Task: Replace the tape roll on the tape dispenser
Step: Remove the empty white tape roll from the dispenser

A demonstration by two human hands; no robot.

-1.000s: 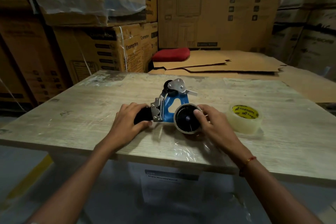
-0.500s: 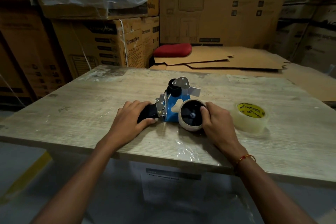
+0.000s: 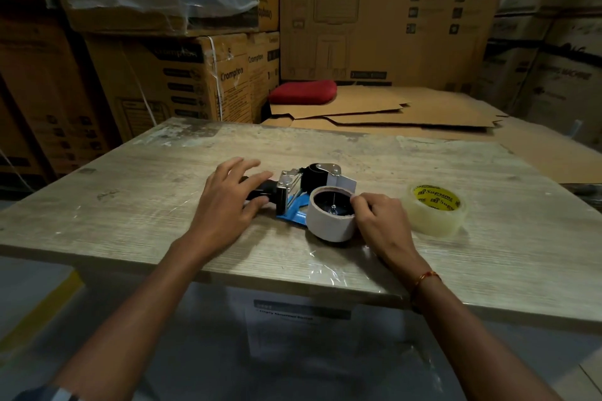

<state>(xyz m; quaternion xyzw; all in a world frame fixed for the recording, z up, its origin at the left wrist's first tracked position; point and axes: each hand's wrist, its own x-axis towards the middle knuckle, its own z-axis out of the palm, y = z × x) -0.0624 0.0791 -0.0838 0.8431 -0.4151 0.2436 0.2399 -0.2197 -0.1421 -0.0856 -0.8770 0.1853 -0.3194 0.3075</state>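
A blue tape dispenser with a black handle and metal blade lies on its side in the middle of the wooden table. An empty whitish cardboard core sits on its hub. My right hand pinches the core's right rim with thumb and fingers. My left hand rests over the black handle with its fingers spread and loosened. A full roll of clear tape with a yellow printed core lies flat on the table just right of my right hand.
Stacked cardboard cartons wall in the far and left sides. Flattened cardboard sheets and a red cushion lie behind the table. Crinkled clear film clings to the table's near edge.
My left hand has loosened from a closed grip on the handle to spread fingers. My right hand shifted to pinching the core's rim, and the dispenser has tilted so the core's side wall faces me.
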